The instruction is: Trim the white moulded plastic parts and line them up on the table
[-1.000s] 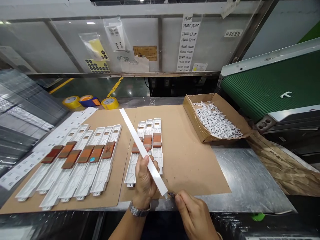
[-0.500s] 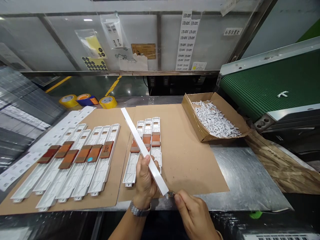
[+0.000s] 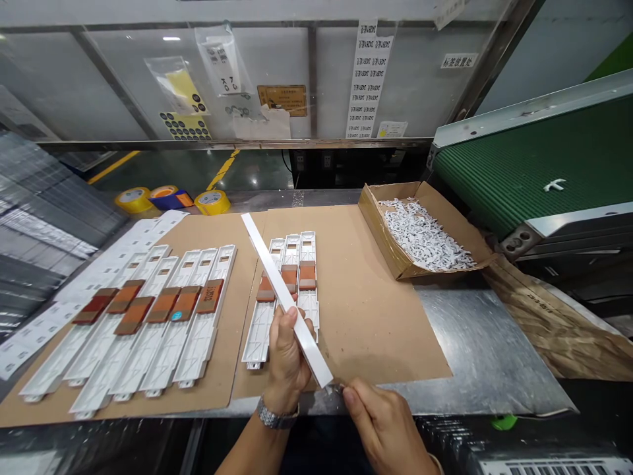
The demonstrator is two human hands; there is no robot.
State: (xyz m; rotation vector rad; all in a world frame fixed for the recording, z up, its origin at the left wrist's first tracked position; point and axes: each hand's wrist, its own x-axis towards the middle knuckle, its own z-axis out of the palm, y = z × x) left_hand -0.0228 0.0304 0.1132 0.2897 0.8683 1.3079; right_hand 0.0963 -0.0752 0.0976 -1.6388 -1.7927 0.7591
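My left hand (image 3: 287, 353) is wrapped round a long white plastic strip (image 3: 277, 280), which slants from upper left down to lower right. At the strip's near end, my right hand (image 3: 383, 422) is closed in a pinch. A small dark, thin tip (image 3: 336, 388) sticks out of those fingers beside the strip's end; what it belongs to is hidden. Behind the strip lie 3 white ribbed plastic panels (image 3: 307, 310), with brown blocks (image 3: 307, 274) across them. The held strip partly covers these panels and blocks.
More white panels (image 3: 195, 349) with brown blocks (image 3: 185, 303) lie on cardboard (image 3: 376, 316) at left. Several tape rolls (image 3: 212, 202) stand at the back left. A cardboard box (image 3: 390, 254) of small white plastic pieces (image 3: 425, 234) sits at right, near a green conveyor belt (image 3: 534, 165).
The small tip at my right hand has shifted slightly to the right, a little away from the strip's end. My left hand keeps its hold on the strip.
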